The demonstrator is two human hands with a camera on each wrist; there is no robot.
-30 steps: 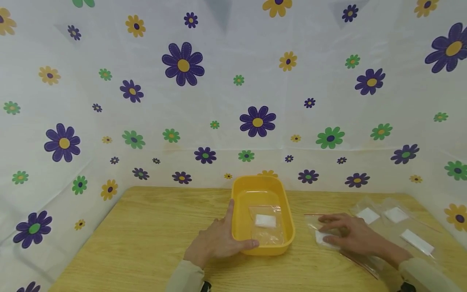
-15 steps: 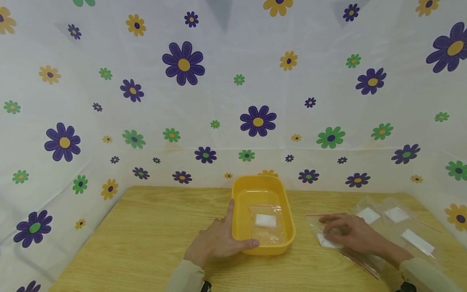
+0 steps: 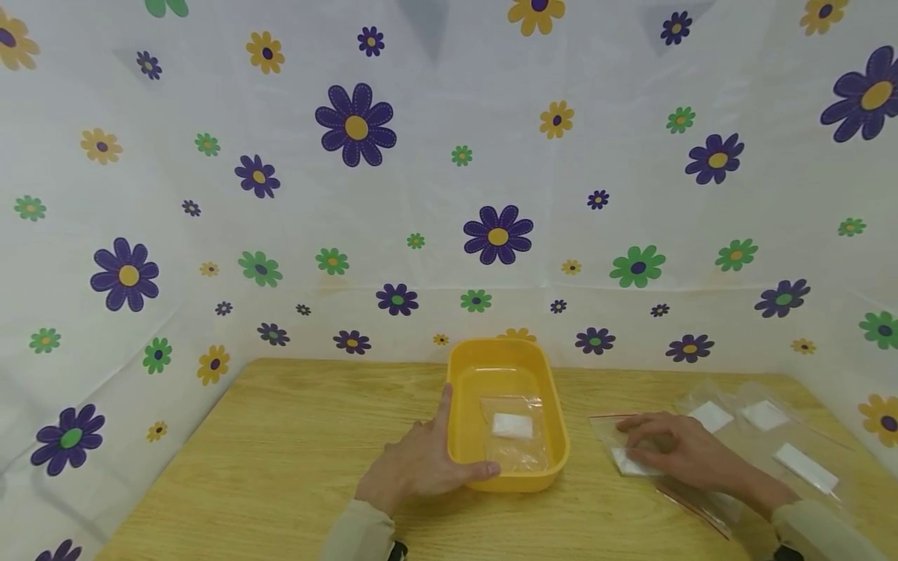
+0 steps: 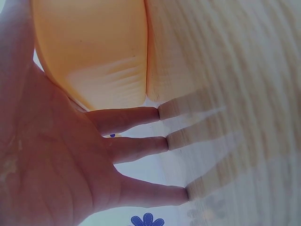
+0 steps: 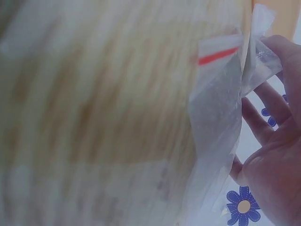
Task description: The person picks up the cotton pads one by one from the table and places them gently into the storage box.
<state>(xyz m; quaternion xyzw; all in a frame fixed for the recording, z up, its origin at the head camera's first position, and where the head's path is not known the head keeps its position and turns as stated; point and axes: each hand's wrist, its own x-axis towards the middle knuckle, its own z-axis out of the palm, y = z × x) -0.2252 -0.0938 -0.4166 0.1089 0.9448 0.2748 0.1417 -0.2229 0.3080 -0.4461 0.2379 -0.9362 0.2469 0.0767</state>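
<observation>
A yellow plastic tub (image 3: pixel 459 366) stands at the middle of the table, with one clear zip bag (image 3: pixel 515 456) holding a white rectangular block (image 3: pixel 512 425) inside it. My left hand (image 3: pixel 414 460) rests against the tub's near left corner, thumb at the front rim. In the left wrist view its other fingers (image 4: pixel 136 143) are straight, tips down on the table. To the tub's right, my right hand (image 3: pixel 677 452) pinches a red-lined zip bag (image 3: pixel 606 428) with a white block (image 3: pixel 631 463) in it. That bag (image 5: pixel 263 63) shows between thumb and fingers in the right wrist view.
Several more clear zip bags lie at the right, with white blocks (image 3: pixel 712 417) (image 3: pixel 765 414) and a longer white block (image 3: pixel 807 467). Another red-lined bag (image 3: pixel 701 506) lies under the right wrist. A flower-print sheet (image 3: pixel 421 195) hangs behind the wooden table (image 3: pixel 316 405).
My right thumb and fingers have closed on the zip bag, and the bag has shifted slightly right and tilted. The left hand and the tub hold still.
</observation>
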